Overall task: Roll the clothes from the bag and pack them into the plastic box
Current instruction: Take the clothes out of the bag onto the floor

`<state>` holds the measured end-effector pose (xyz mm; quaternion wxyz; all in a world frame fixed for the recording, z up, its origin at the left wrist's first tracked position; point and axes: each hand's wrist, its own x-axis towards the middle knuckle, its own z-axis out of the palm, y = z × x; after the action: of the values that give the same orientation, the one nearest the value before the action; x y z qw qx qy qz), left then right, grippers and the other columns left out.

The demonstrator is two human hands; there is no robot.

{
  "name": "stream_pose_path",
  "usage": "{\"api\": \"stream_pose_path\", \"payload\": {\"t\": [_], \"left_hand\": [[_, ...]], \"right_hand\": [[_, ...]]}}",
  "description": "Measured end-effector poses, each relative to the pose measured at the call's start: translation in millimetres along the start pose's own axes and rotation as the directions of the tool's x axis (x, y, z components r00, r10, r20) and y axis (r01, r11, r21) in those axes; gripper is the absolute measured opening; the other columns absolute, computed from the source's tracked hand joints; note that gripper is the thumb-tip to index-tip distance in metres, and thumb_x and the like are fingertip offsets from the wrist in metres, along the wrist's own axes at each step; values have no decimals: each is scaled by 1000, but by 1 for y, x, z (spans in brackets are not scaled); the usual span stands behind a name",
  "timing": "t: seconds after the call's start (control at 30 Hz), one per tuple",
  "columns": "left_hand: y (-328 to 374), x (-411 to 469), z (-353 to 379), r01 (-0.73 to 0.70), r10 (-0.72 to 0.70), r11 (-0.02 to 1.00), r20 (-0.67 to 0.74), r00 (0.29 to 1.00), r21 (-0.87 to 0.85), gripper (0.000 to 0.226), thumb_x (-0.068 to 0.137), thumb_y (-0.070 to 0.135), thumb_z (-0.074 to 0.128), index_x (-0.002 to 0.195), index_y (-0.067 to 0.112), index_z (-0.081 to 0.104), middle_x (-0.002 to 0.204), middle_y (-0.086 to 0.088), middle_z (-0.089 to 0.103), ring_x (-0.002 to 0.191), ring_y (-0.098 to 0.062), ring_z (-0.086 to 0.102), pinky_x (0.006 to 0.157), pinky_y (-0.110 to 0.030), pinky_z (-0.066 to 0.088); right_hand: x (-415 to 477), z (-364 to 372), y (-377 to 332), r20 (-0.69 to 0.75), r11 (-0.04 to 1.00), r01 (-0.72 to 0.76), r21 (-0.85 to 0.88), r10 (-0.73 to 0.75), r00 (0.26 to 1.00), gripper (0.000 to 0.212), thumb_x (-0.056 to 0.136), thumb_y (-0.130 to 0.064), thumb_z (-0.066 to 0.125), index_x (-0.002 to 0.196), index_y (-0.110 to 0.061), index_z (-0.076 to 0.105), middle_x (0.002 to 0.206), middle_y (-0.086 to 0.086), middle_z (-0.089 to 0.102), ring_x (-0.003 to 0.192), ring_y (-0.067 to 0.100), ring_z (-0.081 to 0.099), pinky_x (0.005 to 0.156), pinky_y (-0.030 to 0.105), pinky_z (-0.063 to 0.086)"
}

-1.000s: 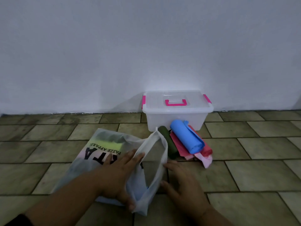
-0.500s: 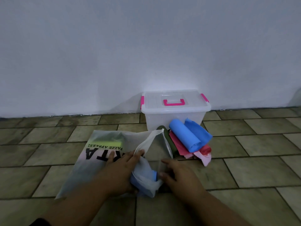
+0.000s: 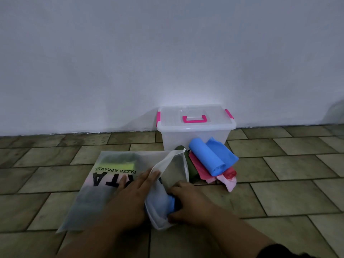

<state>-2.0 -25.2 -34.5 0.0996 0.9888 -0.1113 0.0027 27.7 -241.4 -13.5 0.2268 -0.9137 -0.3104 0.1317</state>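
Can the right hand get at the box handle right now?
Probably not yet: the right hand grips a blue cloth at the mouth of the bag. The path itself looks open above the rolled clothes lying in front of the box; its handle is uncovered.

Head camera: forward-down, low, facing wall.

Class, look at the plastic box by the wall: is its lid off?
No, the clear lid with its pink handle sits flat on the plastic box, covering its top.
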Motion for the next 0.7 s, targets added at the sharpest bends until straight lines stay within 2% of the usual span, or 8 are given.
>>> {"api": "stream_pose_path", "payload": {"t": [0.07,0.2,0.27,0.37,0.47,0.53,0.63,0.7], "left_hand": [[2,-1,-4,-6,6,1000,27,1000,20,113,71,69,57,124,54,-42,140,26,-31,134,0,-12,110,-41,-19],[4,-3,-21,5,-6,1000,231,973,8,124,56,78,60,116,54,-46,137,25,-32,131,-2,-27,109,-40,-22],[6,-4,-26,25,-12,998,199,980,-61,108,62,83,52,125,56,-32,143,24,-21,132,1,-20,109,-36,-21],[11,-5,-26,61,-52,985,59,997,-164,68,77,77,24,132,57,-11,156,18,4,133,4,-6,112,-33,-14],[15,-5,-23,115,-113,974,21,993,-195,72,75,78,22,139,53,2,157,13,17,136,-1,6,113,-34,-7],[14,-5,-22,140,-137,970,27,990,-200,76,73,81,24,141,52,4,156,13,19,134,-2,8,111,-33,-5],[11,-5,-18,136,-132,977,36,991,-163,76,70,85,21,136,56,-3,157,13,18,141,-8,13,111,-33,-8],[10,-5,-16,136,-132,982,40,990,-129,76,68,86,17,135,57,-6,157,14,16,141,-6,10,111,-32,-10]], "right_hand": [[0,1,-3,-35,999,-15,40,17,999,48,68,-41,74,111,-28,55,111,-4,49,99,13,45,82,29,41],[-5,-5,-1,-26,988,-64,140,68,997,40,70,-29,73,105,-20,57,108,0,51,96,16,49,82,32,45],[-9,-9,1,-50,982,-65,180,75,996,37,70,-26,73,104,-20,57,105,-1,52,94,15,51,81,32,47],[-15,-15,0,-103,983,-46,177,65,993,36,70,-27,74,101,-27,56,103,-7,54,92,9,51,81,30,47],[-21,-24,2,-165,985,-51,167,79,983,34,73,-28,71,100,-33,53,101,-12,60,92,5,55,79,30,50],[-30,-36,11,-227,975,-66,214,115,967,36,75,-25,71,101,-39,51,101,-15,60,92,0,56,78,22,50],[-47,-61,33,-418,919,-52,391,227,880,44,76,-15,74,98,-47,52,99,-18,61,88,-6,58,69,10,45],[-55,-75,51,-574,844,-1,537,366,732,42,76,-11,74,97,-41,54,97,-13,63,81,-7,61,60,8,46]]}}
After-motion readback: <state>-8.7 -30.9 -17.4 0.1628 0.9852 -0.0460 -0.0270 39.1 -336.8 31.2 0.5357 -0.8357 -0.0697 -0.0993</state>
